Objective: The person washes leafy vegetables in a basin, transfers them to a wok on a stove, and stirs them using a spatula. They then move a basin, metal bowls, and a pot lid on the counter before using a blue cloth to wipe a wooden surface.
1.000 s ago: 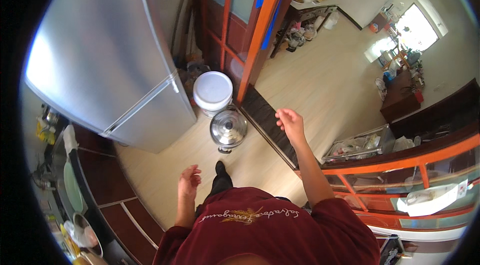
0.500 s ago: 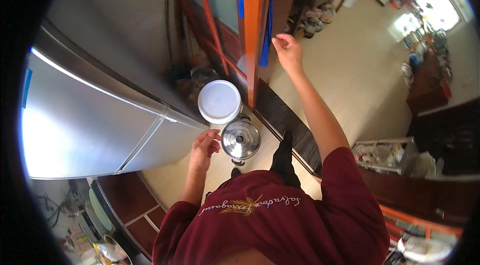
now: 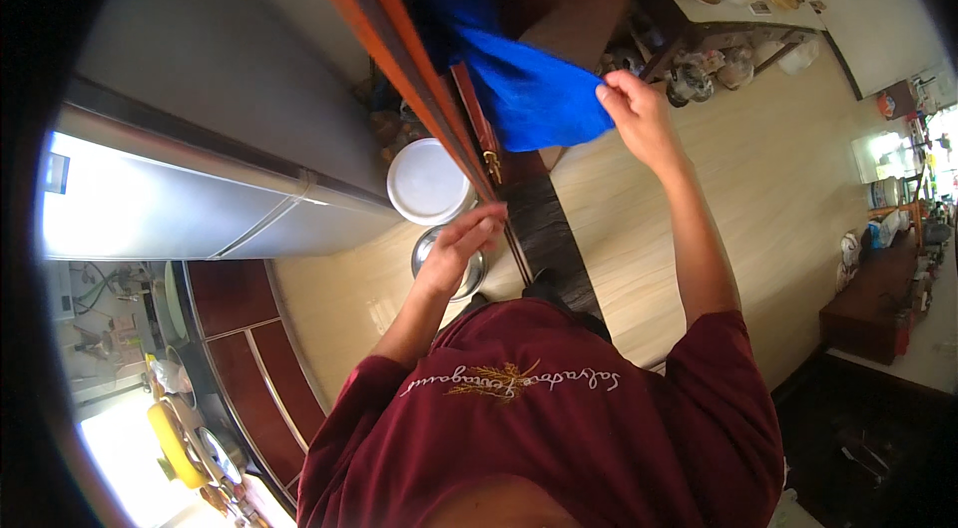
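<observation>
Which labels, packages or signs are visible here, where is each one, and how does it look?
Sticker: on the silver fridge door at the far left; small, rectangular, blue and white.
Shirt print: across the dark red shirt below centre; one line of pale script with a golden sprig.
No packages or screens can be made out.

A home kitchen is shown here: a steel fridge (image 3: 200, 199) is seen left of the fingers (image 3: 479, 224), a lidded pot (image 3: 454, 264) on the wood floor (image 3: 619, 219) below them, crockery at far left.
</observation>
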A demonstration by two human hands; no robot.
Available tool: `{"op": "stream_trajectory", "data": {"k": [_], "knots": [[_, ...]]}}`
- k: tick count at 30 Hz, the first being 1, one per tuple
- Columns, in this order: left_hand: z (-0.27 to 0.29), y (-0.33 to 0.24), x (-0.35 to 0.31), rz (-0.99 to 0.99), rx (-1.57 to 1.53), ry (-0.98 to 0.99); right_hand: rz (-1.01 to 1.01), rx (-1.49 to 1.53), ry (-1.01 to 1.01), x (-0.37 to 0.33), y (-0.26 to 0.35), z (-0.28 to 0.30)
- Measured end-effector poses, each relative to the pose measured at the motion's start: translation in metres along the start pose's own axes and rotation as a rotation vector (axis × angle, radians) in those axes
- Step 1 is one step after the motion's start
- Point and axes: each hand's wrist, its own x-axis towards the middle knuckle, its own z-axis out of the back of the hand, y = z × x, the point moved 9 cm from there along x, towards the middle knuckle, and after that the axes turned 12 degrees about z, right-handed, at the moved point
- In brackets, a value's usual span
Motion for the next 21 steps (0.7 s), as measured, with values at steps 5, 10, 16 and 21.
{"op": "stream_trajectory", "data": {"k": [5,10,16,21], "knots": [[-0.066,-0.039,0.052,-0.203,-0.153,0.117,0.307,0.435,0.454,-0.029,0.123,-0.001],[-0.106,-0.063,0.054,-0.525,-0.282,0.160,0.692,-0.077,0.086,-0.030,0.127,-0.004],[-0.123,-0.080,0.062,-0.610,-0.751,0.368,0.445,0.242,-0.203,-0.044,0.103,-0.025],[-0.098,-0.110,0.022,-0.450,-0.608,0.193,0.253,0.600,-0.320,-0.021,0.110,-0.029]]}}
